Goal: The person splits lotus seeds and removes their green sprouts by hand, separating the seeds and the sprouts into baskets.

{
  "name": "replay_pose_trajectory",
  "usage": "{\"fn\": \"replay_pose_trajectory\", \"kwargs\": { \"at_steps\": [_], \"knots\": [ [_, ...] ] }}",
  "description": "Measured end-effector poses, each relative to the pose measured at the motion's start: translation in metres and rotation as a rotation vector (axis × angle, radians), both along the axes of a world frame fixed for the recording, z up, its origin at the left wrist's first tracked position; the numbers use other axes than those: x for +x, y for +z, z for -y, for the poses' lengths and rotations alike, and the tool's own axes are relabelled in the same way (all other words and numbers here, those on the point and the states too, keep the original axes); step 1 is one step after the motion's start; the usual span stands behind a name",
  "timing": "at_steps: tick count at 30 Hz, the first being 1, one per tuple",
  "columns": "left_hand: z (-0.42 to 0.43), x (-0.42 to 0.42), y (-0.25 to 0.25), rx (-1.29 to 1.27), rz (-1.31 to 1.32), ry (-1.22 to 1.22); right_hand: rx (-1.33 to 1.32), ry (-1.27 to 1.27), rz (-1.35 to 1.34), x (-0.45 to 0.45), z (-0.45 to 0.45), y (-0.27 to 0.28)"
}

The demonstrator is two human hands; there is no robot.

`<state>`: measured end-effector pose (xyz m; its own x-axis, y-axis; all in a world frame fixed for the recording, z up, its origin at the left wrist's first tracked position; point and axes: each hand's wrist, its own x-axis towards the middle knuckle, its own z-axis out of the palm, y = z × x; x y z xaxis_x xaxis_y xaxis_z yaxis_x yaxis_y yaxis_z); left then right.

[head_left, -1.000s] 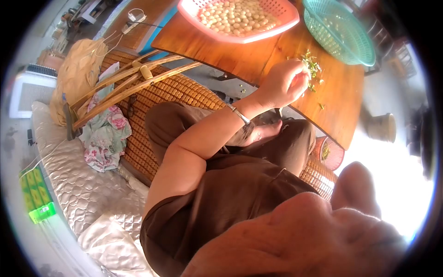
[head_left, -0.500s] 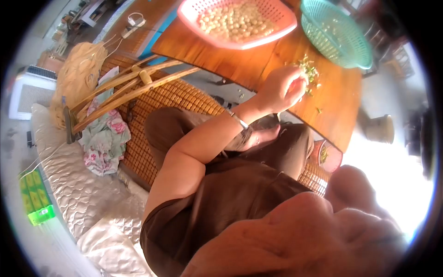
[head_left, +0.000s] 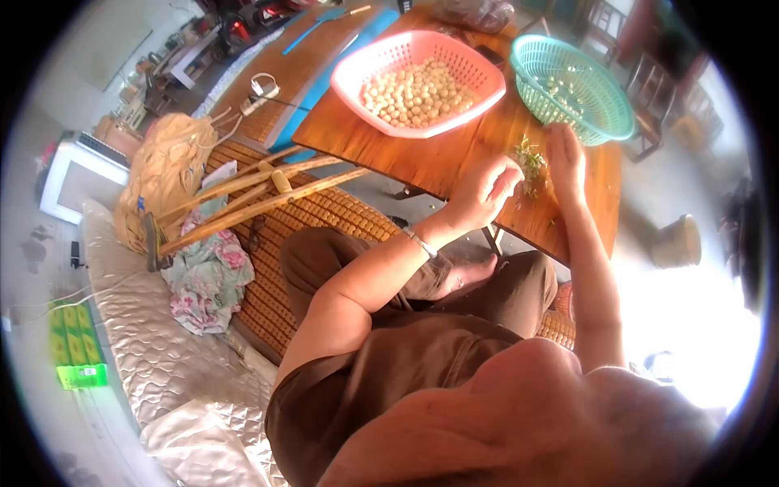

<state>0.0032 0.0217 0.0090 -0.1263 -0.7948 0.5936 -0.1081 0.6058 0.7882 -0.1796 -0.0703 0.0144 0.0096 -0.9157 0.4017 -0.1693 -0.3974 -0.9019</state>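
My left hand [head_left: 485, 191], with a bracelet at its wrist, is curled closed over the near edge of the wooden table [head_left: 389, 161]. Whatever its fingers may hold is hidden. My right hand [head_left: 566, 162] is closed too, just short of the teal basket [head_left: 604, 122]; its fingertips are too small to show anything held. Between both hands lies a small heap of green plant scraps [head_left: 529, 162]. Small pale pieces rest inside the teal basket. Farther left on the table, a pink basket [head_left: 357, 85] holds many pale round pieces [head_left: 418, 93].
Wooden crutch-like poles [head_left: 268, 203] lean between the woven bamboo seat [head_left: 324, 215] and the table edge. Floral cloth [head_left: 211, 284] and a tan bundle [head_left: 166, 174] lie to the left. A power strip [head_left: 260, 96] sits beyond. A bucket [head_left: 677, 242] stands on the floor at right.
My right hand has come into view over the table, beside the teal basket. My left hand stays curled near the scraps. The view has tilted up, showing more of the table's far side.
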Motion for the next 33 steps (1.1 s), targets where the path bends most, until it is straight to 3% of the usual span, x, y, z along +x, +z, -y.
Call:
{"fn": "replay_pose_trajectory", "kwargs": {
  "at_steps": [3,5,7,9,10,11,12,13,15,18,19,22,24,27,29,33],
  "knots": [
    [-0.01,0.01,0.01,0.127,0.008,-0.134,-0.19,-0.07,-0.176,-0.002,0.003,-0.01],
    [-0.016,0.023,0.036,-0.081,0.072,-0.091,-0.2,-0.087,-0.249,-0.003,-0.001,-0.009],
    [-0.007,0.049,0.075,-0.251,0.204,0.104,-0.212,-0.093,-0.238,-0.002,-0.003,-0.007],
    [0.016,0.078,0.1,-0.117,0.22,0.34,-0.237,-0.094,-0.228,0.0,-0.002,-0.006],
    [0.041,0.1,0.1,-0.098,0.302,0.457,-0.174,-0.126,-0.287,0.001,-0.002,-0.006],
    [0.066,0.123,0.098,-0.24,0.481,0.605,-0.11,-0.158,-0.346,0.001,-0.003,-0.006],
    [0.08,0.138,0.099,-0.163,0.587,0.663,-0.109,-0.163,-0.338,0.002,-0.005,-0.005],
    [0.106,0.161,0.091,-0.225,0.745,0.653,-0.161,-0.155,-0.332,0.004,-0.006,-0.004],
    [0.118,0.167,0.096,0.16,1.063,0.613,-0.214,-0.155,-0.327,0.003,-0.007,-0.002],
    [0.145,0.181,0.069,0.249,1.136,0.456,-0.205,-0.156,-0.207,0.002,-0.009,-0.005],
    [0.152,0.184,0.063,0.124,1.276,0.439,-0.162,-0.162,-0.247,-0.003,-0.007,-0.011],
    [0.161,0.192,0.046,0.067,1.148,0.414,-0.224,-0.173,-0.229,0.002,-0.012,-0.007],
    [0.157,0.187,0.056,0.195,1.221,0.412,-0.289,-0.129,-0.289,0.001,-0.008,-0.006],
    [0.153,0.192,0.056,0.218,1.108,0.387,-0.363,-0.072,-0.272,0.0,-0.006,-0.005],
    [0.16,0.204,0.044,0.078,1.138,0.41,-0.383,-0.006,-0.272,-0.001,-0.007,-0.002],
    [0.135,0.181,0.072,0.152,1.025,0.508,-0.461,-0.021,-0.277,-0.001,-0.003,-0.008]
  ]
}}
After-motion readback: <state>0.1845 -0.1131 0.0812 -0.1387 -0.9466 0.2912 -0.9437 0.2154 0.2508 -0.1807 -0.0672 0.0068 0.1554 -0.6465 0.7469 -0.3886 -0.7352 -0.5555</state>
